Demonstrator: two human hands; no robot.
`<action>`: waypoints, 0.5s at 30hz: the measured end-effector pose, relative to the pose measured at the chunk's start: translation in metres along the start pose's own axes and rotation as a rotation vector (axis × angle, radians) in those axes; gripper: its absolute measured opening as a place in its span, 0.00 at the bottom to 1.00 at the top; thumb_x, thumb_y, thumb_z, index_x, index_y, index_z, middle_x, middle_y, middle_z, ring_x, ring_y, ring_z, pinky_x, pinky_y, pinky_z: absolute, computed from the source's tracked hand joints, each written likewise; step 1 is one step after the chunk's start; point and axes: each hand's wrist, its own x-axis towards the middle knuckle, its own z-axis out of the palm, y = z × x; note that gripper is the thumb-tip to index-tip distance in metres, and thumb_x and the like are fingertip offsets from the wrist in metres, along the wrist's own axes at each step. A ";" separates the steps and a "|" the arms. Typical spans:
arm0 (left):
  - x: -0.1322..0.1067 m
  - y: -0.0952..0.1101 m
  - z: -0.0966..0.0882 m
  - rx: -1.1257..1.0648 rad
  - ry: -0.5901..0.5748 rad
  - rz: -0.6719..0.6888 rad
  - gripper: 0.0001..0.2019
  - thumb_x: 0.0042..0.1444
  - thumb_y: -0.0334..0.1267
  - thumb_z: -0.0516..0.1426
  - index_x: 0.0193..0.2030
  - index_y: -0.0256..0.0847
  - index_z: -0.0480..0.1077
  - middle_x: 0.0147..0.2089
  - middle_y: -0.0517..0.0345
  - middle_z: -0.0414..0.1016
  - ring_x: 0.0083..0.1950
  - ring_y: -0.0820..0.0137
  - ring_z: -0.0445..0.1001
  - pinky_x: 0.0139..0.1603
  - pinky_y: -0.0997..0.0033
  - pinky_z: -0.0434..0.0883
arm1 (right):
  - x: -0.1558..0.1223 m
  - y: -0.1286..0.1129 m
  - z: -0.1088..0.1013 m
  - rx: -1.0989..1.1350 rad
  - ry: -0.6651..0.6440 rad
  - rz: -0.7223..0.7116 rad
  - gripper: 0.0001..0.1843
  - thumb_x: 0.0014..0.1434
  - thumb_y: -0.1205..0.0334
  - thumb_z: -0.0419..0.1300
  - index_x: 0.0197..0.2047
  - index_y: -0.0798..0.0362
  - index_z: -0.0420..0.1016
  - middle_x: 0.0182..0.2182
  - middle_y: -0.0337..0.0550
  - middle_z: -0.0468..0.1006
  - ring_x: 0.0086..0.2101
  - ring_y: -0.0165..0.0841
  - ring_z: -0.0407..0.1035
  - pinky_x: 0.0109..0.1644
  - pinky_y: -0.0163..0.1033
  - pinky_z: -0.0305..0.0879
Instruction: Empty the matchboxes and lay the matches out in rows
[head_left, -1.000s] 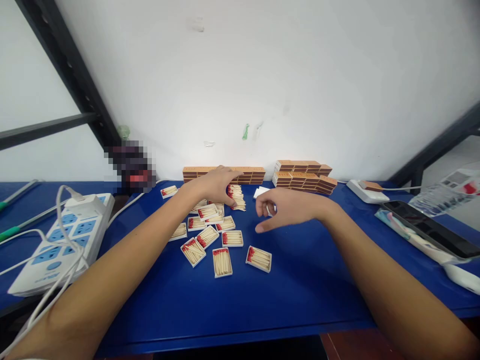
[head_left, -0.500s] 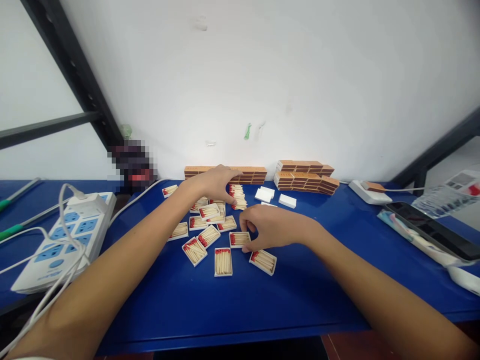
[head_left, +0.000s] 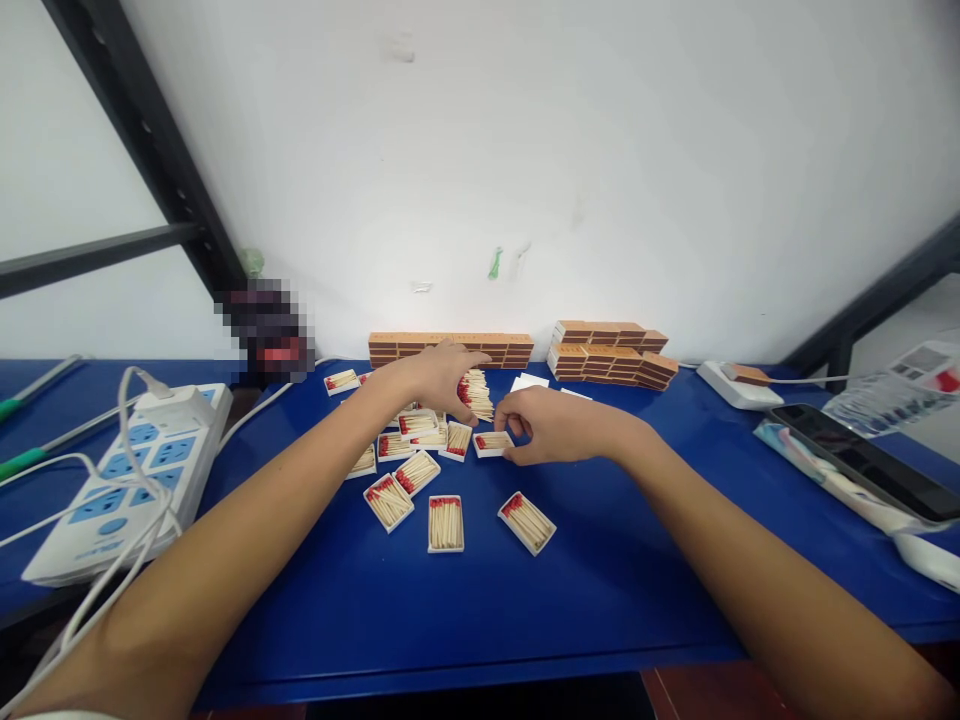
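Observation:
On the blue table (head_left: 600,590) lie several open white trays filled with red-tipped matches, among them one (head_left: 445,523) at the front and one (head_left: 528,522) to its right. My right hand (head_left: 555,425) pinches a filled match tray (head_left: 493,442) at its right end, low over the table. My left hand (head_left: 435,375) reaches further back, thumb and fingers closed around a loose pile of matches (head_left: 478,396). The two hands are close together, with the held tray just in front of the pile.
Orange-brown matchbox sleeves are stacked against the wall in a long row (head_left: 450,348) and a heap (head_left: 611,363). Empty white trays (head_left: 529,381) lie behind my right hand. A power strip (head_left: 127,475) with cables sits left; a phone (head_left: 862,460) and an adapter (head_left: 735,385) sit right.
My right hand came forward, took hold of a filled tray from the front group and carried it back toward the loose pile. My left hand stayed on the pile.

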 end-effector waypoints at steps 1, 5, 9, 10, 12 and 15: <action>0.000 0.001 0.002 -0.001 -0.029 -0.007 0.61 0.42 0.64 0.68 0.81 0.49 0.50 0.78 0.43 0.59 0.77 0.42 0.56 0.71 0.43 0.64 | 0.000 0.000 0.000 -0.013 0.008 0.001 0.09 0.53 0.58 0.69 0.36 0.49 0.76 0.34 0.41 0.80 0.31 0.35 0.69 0.30 0.39 0.59; 0.001 0.000 0.007 -0.002 -0.108 -0.027 0.69 0.33 0.71 0.69 0.82 0.55 0.46 0.80 0.43 0.55 0.78 0.39 0.52 0.72 0.36 0.62 | 0.000 0.000 0.000 -0.055 0.023 0.018 0.09 0.53 0.59 0.69 0.36 0.49 0.74 0.34 0.41 0.80 0.31 0.35 0.69 0.31 0.39 0.58; 0.001 -0.004 0.008 -0.016 -0.130 -0.047 0.69 0.33 0.68 0.71 0.82 0.58 0.45 0.81 0.44 0.53 0.79 0.37 0.50 0.72 0.33 0.60 | 0.001 -0.003 0.001 -0.069 0.033 0.001 0.08 0.54 0.59 0.68 0.36 0.49 0.74 0.35 0.42 0.79 0.32 0.36 0.69 0.33 0.40 0.59; 0.001 -0.006 0.008 -0.022 -0.140 -0.059 0.70 0.32 0.67 0.71 0.82 0.57 0.45 0.81 0.43 0.52 0.79 0.36 0.50 0.72 0.32 0.59 | 0.001 -0.003 0.001 -0.071 0.038 -0.006 0.08 0.54 0.59 0.68 0.36 0.49 0.74 0.35 0.43 0.79 0.33 0.36 0.69 0.33 0.40 0.59; 0.001 -0.009 0.006 -0.017 -0.153 -0.067 0.70 0.31 0.65 0.72 0.82 0.56 0.47 0.81 0.42 0.51 0.79 0.34 0.50 0.72 0.31 0.59 | 0.001 -0.004 0.002 -0.070 0.046 -0.017 0.06 0.55 0.60 0.67 0.36 0.49 0.75 0.35 0.43 0.79 0.33 0.36 0.69 0.33 0.40 0.59; -0.001 -0.013 0.003 0.040 -0.174 -0.074 0.69 0.33 0.66 0.70 0.82 0.56 0.46 0.81 0.41 0.53 0.79 0.35 0.51 0.70 0.34 0.63 | 0.004 0.000 0.004 -0.063 0.068 -0.064 0.04 0.57 0.60 0.65 0.36 0.50 0.77 0.34 0.43 0.79 0.34 0.37 0.70 0.35 0.40 0.60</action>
